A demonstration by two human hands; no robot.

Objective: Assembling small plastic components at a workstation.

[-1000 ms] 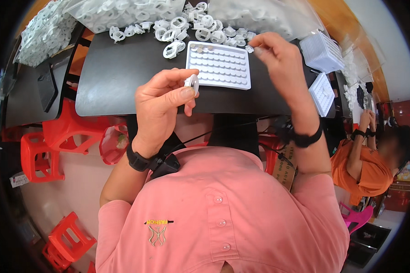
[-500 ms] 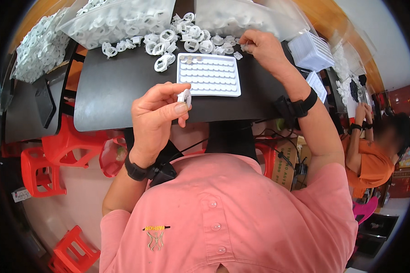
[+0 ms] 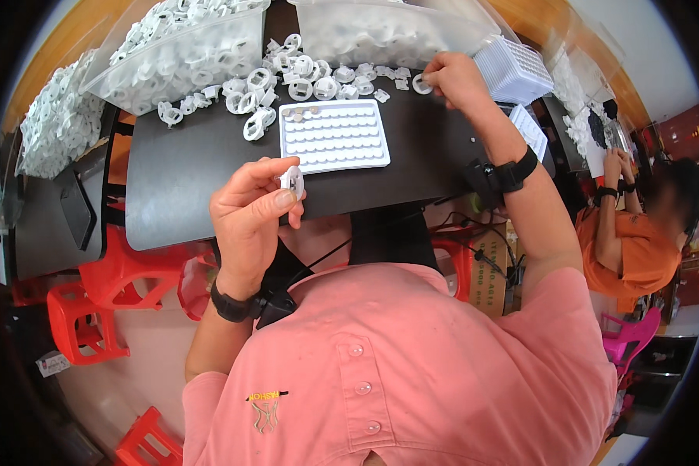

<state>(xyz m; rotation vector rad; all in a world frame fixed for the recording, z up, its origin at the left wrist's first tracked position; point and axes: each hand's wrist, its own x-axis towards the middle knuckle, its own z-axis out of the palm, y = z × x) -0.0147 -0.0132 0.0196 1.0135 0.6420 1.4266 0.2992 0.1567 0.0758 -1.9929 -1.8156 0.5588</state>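
My left hand [image 3: 245,221] is raised near the front edge of the table, pinching a white round plastic part [image 3: 293,183] edge-up between thumb and fingers. At the far right of the table, my right hand [image 3: 456,81] has its fingertips closed on another white round plastic part [image 3: 422,84], close to the tabletop. Between the hands lies a white tray [image 3: 342,161] with rows of round pockets. Several small greyish discs [image 3: 299,116] sit in its far left corner. Beyond it is a loose heap of white plastic parts [image 3: 325,88], some ring-shaped and some small and blocky.
Two translucent bins [image 3: 186,74] full of white parts stand at the back. A stack of white trays [image 3: 512,70] is at the far right, a bulging bag of parts [image 3: 62,116] at the left. Red stools [image 3: 85,322] stand below. Another person in orange [image 3: 637,245] works at the right.
My right hand has drawn away from the heap's right end, and a round white part now shows at its fingertips. My left hand keeps its part. The whole view has shifted slightly.
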